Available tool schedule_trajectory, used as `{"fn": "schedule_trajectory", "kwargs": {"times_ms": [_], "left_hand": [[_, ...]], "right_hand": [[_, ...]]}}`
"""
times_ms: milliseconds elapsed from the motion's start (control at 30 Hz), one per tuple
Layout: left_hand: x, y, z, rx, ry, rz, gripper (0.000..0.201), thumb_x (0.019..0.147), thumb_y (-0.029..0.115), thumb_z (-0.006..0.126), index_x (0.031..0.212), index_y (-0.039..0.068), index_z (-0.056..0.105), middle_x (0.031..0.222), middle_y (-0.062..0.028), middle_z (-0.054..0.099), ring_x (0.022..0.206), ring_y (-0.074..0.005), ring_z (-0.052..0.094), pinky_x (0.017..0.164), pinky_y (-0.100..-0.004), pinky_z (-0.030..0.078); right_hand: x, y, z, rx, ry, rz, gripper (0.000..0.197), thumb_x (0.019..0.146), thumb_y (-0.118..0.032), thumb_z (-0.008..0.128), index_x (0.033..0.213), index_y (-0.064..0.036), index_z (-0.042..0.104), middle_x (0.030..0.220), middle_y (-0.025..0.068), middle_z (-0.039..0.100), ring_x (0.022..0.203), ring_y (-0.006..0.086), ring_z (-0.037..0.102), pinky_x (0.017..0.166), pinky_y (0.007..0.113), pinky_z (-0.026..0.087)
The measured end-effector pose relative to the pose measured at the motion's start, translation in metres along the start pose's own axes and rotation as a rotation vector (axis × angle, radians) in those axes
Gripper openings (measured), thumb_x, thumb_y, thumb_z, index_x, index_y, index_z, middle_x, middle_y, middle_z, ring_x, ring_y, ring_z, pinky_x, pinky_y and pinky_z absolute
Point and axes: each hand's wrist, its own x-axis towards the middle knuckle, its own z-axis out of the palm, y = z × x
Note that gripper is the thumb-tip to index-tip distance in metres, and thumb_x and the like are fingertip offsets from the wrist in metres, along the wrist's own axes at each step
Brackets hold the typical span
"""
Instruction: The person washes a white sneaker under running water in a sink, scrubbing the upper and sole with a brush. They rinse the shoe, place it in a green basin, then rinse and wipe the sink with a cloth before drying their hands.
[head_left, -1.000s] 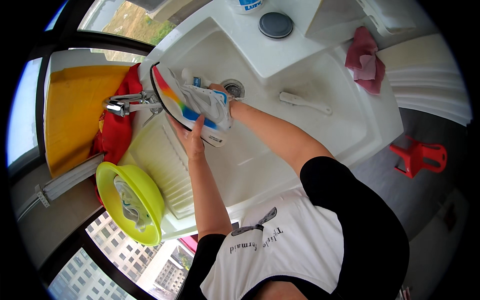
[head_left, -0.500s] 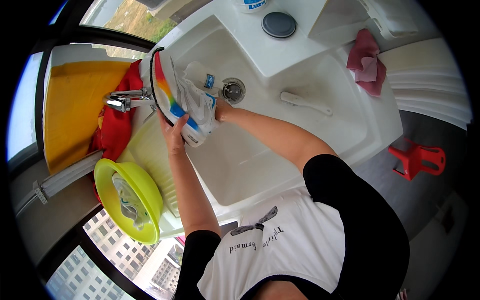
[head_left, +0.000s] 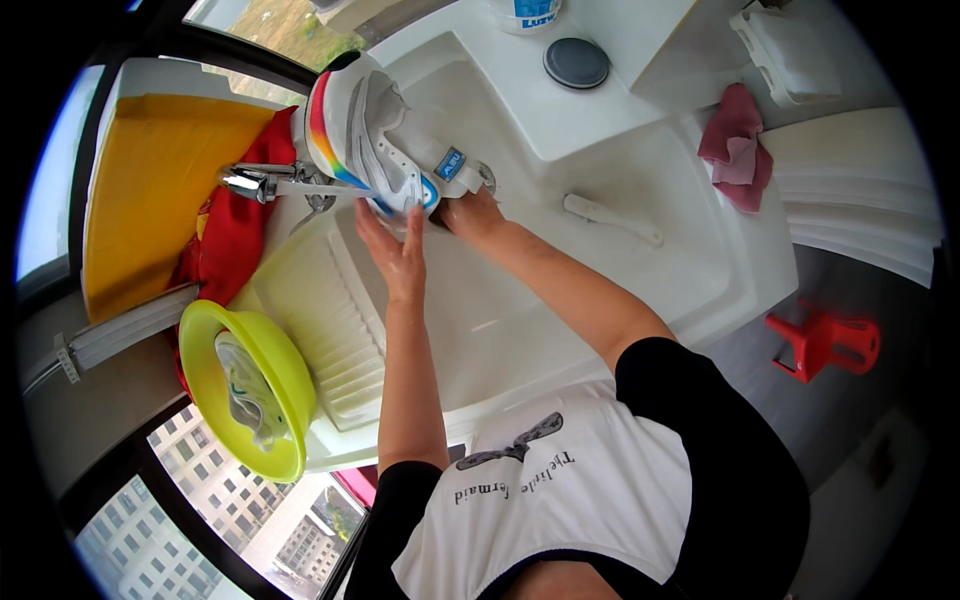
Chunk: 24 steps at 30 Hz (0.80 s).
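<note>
A white sneaker [head_left: 350,130] with a rainbow stripe along its sole is tilted under the tap, its toe pointing away from me. My right hand [head_left: 470,212] reaches into the shoe's opening and holds it; the fingertips are hidden inside. At the heel, my left hand [head_left: 397,255] cups the shoe, thumb on one side and fingers on the other. A stream of water runs from the chrome faucet [head_left: 250,182] onto the sneaker's side near the heel. The shoe's tongue [head_left: 435,160], with a blue label, hangs out toward the drain.
A white brush [head_left: 612,218] lies in the right part of the sink [head_left: 470,350]. At left, a yellow-green basin [head_left: 295,385] holds another light shoe [head_left: 250,390]. A dark round lid [head_left: 577,63] and pink cloth [head_left: 735,145] sit on the counter. A red stool [head_left: 825,342] stands at right.
The sneaker has turned and shifted, bringing its heel and opening under the water. My left hand has moved from the sole side to the heel. The tongue has swung nearer the drain.
</note>
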Motion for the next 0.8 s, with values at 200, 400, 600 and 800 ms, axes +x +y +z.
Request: {"fn": "schedule_trajectory", "kwargs": {"times_ms": [200, 400, 600, 800], "left_hand": [[-0.007, -0.006, 0.025, 0.033, 0.082, -0.016, 0.075, 0.08, 0.021, 0.07, 0.138, -0.002, 0.028, 0.135, -0.0226, 0.033, 0.126, -0.0338, 0.033, 0.102, -0.0397, 0.033], [0.007, -0.023, 0.024, -0.399, 0.237, -0.144, 0.017, 0.094, 0.009, 0.048, 0.096, -0.006, 0.058, 0.088, -0.0054, 0.053, 0.078, -0.015, 0.047, 0.073, -0.0256, 0.039], [0.032, -0.021, 0.016, -0.614, 0.206, -0.328, 0.025, 0.094, 0.025, 0.054, 0.092, 0.0, 0.062, 0.082, 0.0026, 0.052, 0.076, -0.0072, 0.043, 0.069, -0.0232, 0.038], [0.044, -0.029, 0.002, -0.684, 0.332, -0.449, 0.03, 0.092, 0.029, 0.057, 0.088, 0.001, 0.066, 0.074, 0.0041, 0.054, 0.071, -0.0065, 0.045, 0.065, -0.0218, 0.039]], "right_hand": [[-0.012, 0.011, -0.002, 0.125, 0.158, 0.012, 0.017, 0.081, -0.014, 0.055, 0.091, -0.0022, 0.06, 0.081, 0.0195, 0.064, 0.077, 0.0404, 0.059, 0.066, 0.044, 0.049], [-0.027, 0.009, -0.003, 0.145, 0.14, 0.013, 0.02, 0.082, -0.01, 0.056, 0.098, 0.0004, 0.056, 0.086, 0.0185, 0.063, 0.083, 0.0356, 0.062, 0.071, 0.042, 0.048], [-0.019, 0.017, -0.005, 0.804, 0.0, 0.085, 0.04, 0.086, -0.012, 0.057, 0.123, -0.0068, 0.043, 0.114, 0.0081, 0.056, 0.108, 0.0195, 0.052, 0.092, 0.033, 0.04], [0.007, 0.019, -0.031, 0.966, -0.223, 0.201, 0.06, 0.092, -0.054, 0.043, 0.133, -0.0103, 0.038, 0.124, 0.0046, 0.048, 0.121, 0.0186, 0.042, 0.102, 0.036, 0.032]]}}
